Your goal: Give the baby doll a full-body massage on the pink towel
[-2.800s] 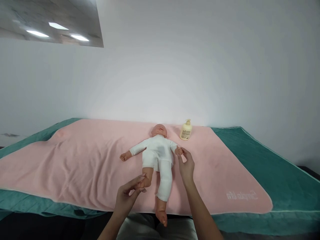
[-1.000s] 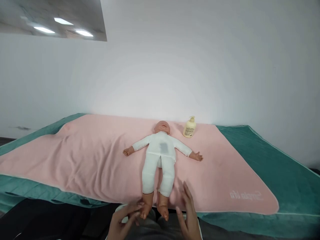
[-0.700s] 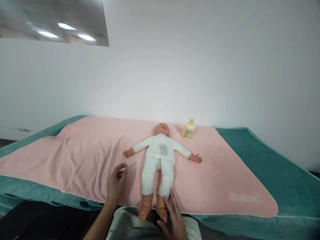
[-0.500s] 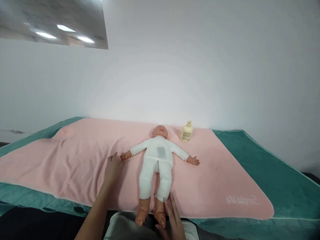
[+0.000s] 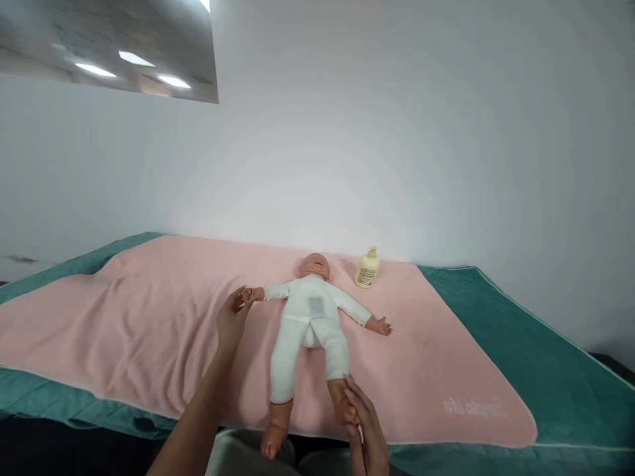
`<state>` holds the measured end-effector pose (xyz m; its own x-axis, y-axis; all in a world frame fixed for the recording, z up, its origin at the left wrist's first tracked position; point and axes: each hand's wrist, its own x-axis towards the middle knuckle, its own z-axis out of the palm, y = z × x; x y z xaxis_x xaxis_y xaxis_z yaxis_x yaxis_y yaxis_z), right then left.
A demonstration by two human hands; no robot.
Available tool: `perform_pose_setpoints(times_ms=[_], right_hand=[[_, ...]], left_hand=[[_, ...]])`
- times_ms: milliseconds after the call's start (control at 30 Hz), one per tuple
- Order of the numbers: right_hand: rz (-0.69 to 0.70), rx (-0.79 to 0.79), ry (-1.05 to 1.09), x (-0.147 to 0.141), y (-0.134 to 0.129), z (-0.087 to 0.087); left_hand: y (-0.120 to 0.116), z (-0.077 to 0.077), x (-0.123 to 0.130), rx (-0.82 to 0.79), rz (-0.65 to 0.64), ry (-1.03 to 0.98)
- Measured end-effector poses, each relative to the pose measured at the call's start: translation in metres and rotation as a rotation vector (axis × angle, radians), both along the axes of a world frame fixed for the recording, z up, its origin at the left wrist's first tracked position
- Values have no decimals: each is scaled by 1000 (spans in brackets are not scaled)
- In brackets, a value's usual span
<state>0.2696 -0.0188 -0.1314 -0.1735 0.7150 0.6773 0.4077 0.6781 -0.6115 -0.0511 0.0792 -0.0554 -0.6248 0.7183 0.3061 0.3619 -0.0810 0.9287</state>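
Observation:
A baby doll [image 5: 311, 311] with a white cloth body lies on its back on a pink blanket [image 5: 417, 370], head toward the wall and feet toward me. My left hand [image 5: 233, 318] is closed on the doll's hand [image 5: 254, 295] at the left, thumb and fingers pinching it. At the lower right, my right hand [image 5: 366, 423] holds the doll's foot [image 5: 343, 403], its fingers along the outer side and the thumb near the toes. The doll's other foot [image 5: 276, 433] hangs over the blanket's near edge.
A cream pump bottle [image 5: 367, 268] stands on the blanket, right of the doll's head. Under the blanket is a green padded cover [image 5: 496, 324]. A white wall [image 5: 317, 145] rises behind, with a reflective panel [image 5: 124, 39] at upper left.
My left hand has raised the doll's hand up and away. My right hand has moved right with the doll's foot, spreading that leg outward.

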Motion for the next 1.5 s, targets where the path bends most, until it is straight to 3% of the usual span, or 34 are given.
perform_pose_setpoints(times_ms=[167, 333, 467, 567, 733, 867, 1000, 1133, 1300, 1500], right_hand=[[2, -25, 45, -3, 22, 44], [30, -3, 15, -17, 62, 72], [-1, -23, 36, -30, 89, 77], [4, -20, 37, -37, 102, 76], [-3, -61, 34, -39, 102, 80], [-22, -79, 67, -31, 86, 84], [-36, -102, 94, -19, 62, 76], [-10, -108, 70, -8, 35, 55], [43, -32, -27, -1, 6, 22], [60, 181, -193, -4, -6, -16]], left_hand=[[23, 19, 32, 105, -169, -70], [24, 28, 66, 60, -327, 134], [15, 28, 80, -60, -428, 440], [12, 25, 85, -59, -472, 557], [11, 22, 88, -79, -500, 549], [11, 21, 77, -56, -408, 402], [10, 19, 49, -26, -186, 267], [8, 11, 14, -88, -26, 241], [1, -10, -19, -197, 12, 222], [2, -29, -38, -396, 11, 437]])
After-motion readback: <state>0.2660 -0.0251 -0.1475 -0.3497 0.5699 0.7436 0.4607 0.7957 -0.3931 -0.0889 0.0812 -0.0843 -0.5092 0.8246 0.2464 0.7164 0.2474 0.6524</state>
